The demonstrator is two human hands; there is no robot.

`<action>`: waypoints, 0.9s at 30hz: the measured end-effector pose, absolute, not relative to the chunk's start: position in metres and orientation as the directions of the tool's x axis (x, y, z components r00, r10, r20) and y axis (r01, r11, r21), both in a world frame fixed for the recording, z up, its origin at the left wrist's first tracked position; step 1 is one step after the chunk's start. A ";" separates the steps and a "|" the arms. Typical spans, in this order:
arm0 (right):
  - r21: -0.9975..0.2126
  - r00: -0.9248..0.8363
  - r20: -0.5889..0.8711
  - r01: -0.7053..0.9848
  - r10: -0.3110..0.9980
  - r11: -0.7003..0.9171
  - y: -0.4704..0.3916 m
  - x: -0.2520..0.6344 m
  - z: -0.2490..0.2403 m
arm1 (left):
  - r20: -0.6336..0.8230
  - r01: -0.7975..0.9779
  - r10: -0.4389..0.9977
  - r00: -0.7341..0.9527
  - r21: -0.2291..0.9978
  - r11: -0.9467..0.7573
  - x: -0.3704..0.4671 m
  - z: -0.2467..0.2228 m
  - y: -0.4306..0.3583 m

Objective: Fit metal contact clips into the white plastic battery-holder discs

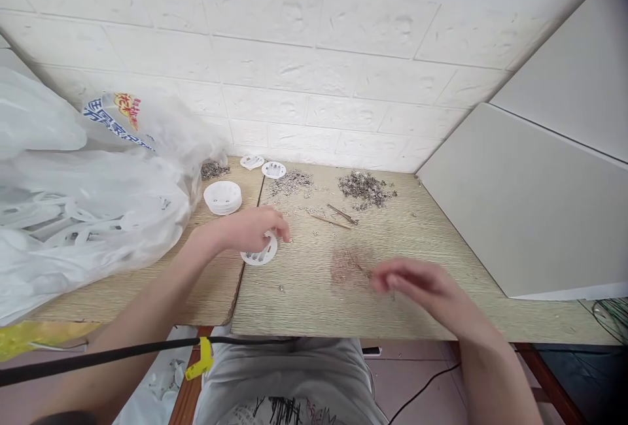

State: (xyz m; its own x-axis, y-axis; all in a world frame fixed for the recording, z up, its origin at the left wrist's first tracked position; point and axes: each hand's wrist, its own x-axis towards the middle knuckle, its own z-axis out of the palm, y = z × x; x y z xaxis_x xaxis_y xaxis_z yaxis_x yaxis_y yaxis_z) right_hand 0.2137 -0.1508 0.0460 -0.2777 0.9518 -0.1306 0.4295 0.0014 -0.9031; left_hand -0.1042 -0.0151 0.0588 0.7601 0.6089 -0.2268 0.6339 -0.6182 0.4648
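Over a white round plastic disc (pixel 255 257) with slots hangs my left hand (pixel 252 227). Its fingers are bent downward and apart, with the fingertips by the disc's right edge; whether they touch the disc I cannot tell. My right hand (pixel 417 281) is above the right half of the table, its fingers curled together and somewhat blurred. A thin, small thing shows at its fingertips, too smeared to name. To its left is a reddish blurred patch (pixel 350 265). A thin wooden stick (pixel 330 221) and a slim metal tool like tweezers (pixel 342 214) lie beyond the hands.
Piles of small metal pieces, one lighter (pixel 292 182) and one darker (pixel 364 188), lie near the wall. A stack of white discs (pixel 222 197) stands at left, beside a large plastic bag (pixel 147 176) of white parts. A grey panel (pixel 530 196) borders the right side.
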 end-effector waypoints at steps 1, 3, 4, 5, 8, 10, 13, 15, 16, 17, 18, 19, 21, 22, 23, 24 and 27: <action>-0.858 -0.227 -0.074 0.511 0.971 0.054 -0.129 0.207 0.049 | -0.246 0.646 0.612 0.751 0.465 -0.605 -0.110 0.057 -0.017; -0.728 -0.156 0.014 0.675 0.988 0.117 -0.089 0.192 0.050 | -0.268 0.667 0.622 0.736 0.447 -0.596 -0.115 0.052 -0.020; -0.649 -0.126 0.053 0.750 0.991 0.130 -0.072 0.185 0.048 | -0.266 0.674 0.630 0.729 0.435 -0.597 -0.115 0.050 -0.020; -0.557 -0.103 0.082 0.820 0.991 0.131 -0.056 0.179 0.046 | -0.260 0.678 0.637 0.726 0.428 -0.598 -0.115 0.048 -0.021; -0.350 -0.096 0.091 0.929 0.991 0.122 -0.022 0.167 0.042 | -0.236 0.649 0.629 0.741 0.496 -0.578 -0.111 0.051 -0.018; -0.338 -0.108 0.071 0.933 0.992 0.126 -0.008 0.164 0.040 | -0.183 0.577 0.608 0.772 0.602 -0.552 -0.108 0.057 -0.014; -0.379 -0.085 0.093 0.918 0.992 0.114 0.002 0.167 0.032 | 0.019 0.370 0.651 0.759 0.810 -0.455 -0.095 0.063 -0.007; -0.404 -0.038 0.154 0.909 0.987 0.098 0.005 0.171 0.023 | 0.145 0.153 0.754 0.640 0.938 -0.311 -0.082 0.061 -0.002; -0.411 -0.008 0.194 0.907 0.981 0.089 0.006 0.174 0.018 | 0.180 0.030 0.809 0.560 0.971 -0.237 -0.074 0.058 0.001; -0.414 0.024 0.230 0.907 0.973 0.076 0.006 0.177 0.013 | 0.179 -0.099 0.860 0.477 0.984 -0.150 -0.065 0.053 0.003; -0.413 0.050 0.258 0.909 0.965 0.063 0.006 0.180 0.009 | 0.143 -0.211 0.902 0.409 0.976 -0.059 -0.058 0.048 0.004; -0.407 0.073 0.280 0.912 0.957 0.050 0.005 0.183 0.006 | 0.100 -0.302 0.931 0.350 0.953 0.012 -0.051 0.043 0.006; -0.384 0.131 0.339 0.923 0.932 0.010 0.004 0.189 0.001 | 0.012 -0.424 0.968 0.253 0.900 0.100 -0.041 0.032 0.006; -0.370 0.168 0.376 0.929 0.911 -0.019 0.004 0.192 0.000 | -0.024 -0.448 0.976 0.217 0.886 0.121 -0.039 0.028 0.005; -0.356 0.206 0.408 0.933 0.890 -0.052 0.004 0.195 -0.002 | -0.054 -0.450 0.980 0.190 0.882 0.136 -0.037 0.024 0.004; -0.344 0.239 0.426 0.935 0.873 -0.088 0.004 0.198 -0.003 | -0.079 -0.437 0.982 0.174 0.887 0.149 -0.037 0.020 0.003; -0.324 0.277 0.381 0.934 0.882 -0.154 0.007 0.206 -0.009 | -0.123 -0.384 0.978 0.166 0.906 0.179 -0.039 0.015 0.000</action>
State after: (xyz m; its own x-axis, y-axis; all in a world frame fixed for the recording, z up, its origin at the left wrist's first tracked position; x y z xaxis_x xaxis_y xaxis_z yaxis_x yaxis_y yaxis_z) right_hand 0.2061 0.0075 -0.0086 0.2774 0.8821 0.3807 0.9336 -0.1539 -0.3235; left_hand -0.0387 0.0001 0.0147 0.1658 0.9785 -0.1230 -0.3838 0.1789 0.9059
